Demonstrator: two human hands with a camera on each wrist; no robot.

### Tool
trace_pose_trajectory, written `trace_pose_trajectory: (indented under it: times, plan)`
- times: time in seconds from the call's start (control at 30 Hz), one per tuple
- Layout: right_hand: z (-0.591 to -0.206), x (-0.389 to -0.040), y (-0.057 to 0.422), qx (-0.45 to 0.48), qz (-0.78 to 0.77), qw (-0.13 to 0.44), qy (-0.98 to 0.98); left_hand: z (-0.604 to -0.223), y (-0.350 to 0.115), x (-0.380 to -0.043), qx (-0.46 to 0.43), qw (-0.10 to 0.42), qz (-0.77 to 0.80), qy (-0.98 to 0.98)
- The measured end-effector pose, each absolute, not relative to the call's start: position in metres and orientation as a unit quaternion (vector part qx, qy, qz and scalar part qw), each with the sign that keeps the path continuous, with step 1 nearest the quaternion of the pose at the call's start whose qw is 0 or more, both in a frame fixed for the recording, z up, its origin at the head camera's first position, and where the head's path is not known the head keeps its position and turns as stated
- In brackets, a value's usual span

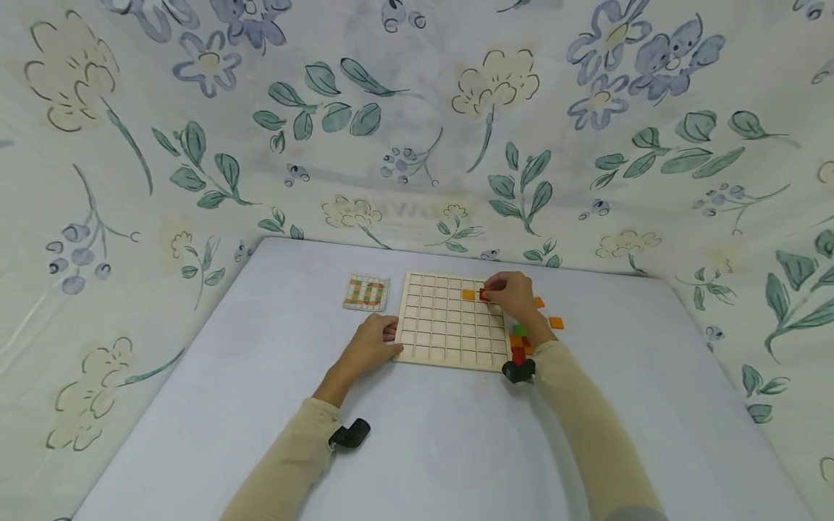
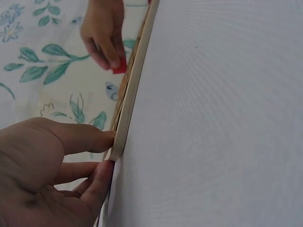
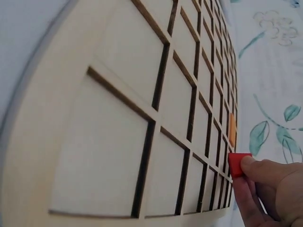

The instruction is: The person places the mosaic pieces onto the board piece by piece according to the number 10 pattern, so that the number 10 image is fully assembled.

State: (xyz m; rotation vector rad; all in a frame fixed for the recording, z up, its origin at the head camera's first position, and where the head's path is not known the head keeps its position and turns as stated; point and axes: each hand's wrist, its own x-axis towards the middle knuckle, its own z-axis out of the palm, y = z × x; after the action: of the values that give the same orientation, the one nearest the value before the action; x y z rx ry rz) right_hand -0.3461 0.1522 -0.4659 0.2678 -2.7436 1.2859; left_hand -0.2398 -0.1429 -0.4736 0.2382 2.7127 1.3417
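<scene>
A pale wooden grid board (image 1: 449, 327) with raised dividers lies on the white table. My left hand (image 1: 370, 343) holds it at the near left corner; in the left wrist view, the thumb and curled fingers pinch the board's edge (image 2: 127, 113). Over the far right part of the grid, my right hand (image 1: 515, 297) pinches a small red square tile (image 3: 238, 164) between thumb and fingers. One orange tile (image 1: 468, 294) sits in a cell just left of the red one.
Loose red, green and orange tiles (image 1: 517, 341) lie along the board's right side, partly behind my right forearm. Another orange tile (image 1: 556, 323) rests farther right. Left of the board is a checked pattern card (image 1: 366, 292). Flowered cloth (image 1: 417, 145) hangs behind the table.
</scene>
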Motion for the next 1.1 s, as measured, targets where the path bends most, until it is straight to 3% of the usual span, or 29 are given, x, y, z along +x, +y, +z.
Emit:
trace_pose_trajectory:
  times: [1.1]
  plan:
    - [-0.466, -0.345, 0.141, 0.127, 0.307, 0.011, -0.943, -0.472, -0.142, -0.242, 0.077, 0.052, 0.435, 0.896]
